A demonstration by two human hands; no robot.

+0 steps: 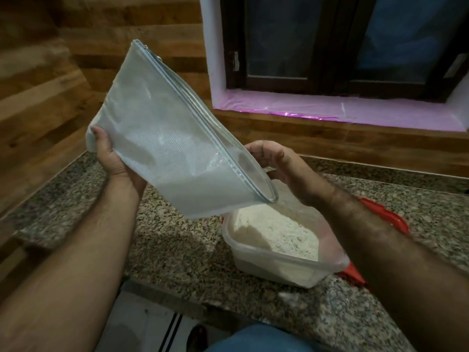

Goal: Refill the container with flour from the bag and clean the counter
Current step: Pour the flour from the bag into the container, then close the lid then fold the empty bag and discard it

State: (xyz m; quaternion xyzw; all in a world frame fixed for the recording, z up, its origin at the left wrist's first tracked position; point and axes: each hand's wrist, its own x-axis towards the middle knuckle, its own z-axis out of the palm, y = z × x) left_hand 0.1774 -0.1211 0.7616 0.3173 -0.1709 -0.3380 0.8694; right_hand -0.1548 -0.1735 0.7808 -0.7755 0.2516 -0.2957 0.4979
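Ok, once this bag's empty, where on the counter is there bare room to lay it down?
The widest bare granite lies left of the container, running toward the wooden wall. A second strip runs behind the container, below the window sill. The right side is crowded: the red lid sits there against the container. A small flour smudge marks the front edge.

One head-worn camera looks forward and down, close over both hands, left hand and right hand, facing the window beyond them.

Bare, hairy forearms, sleeveless to the elbow; blue garment below.
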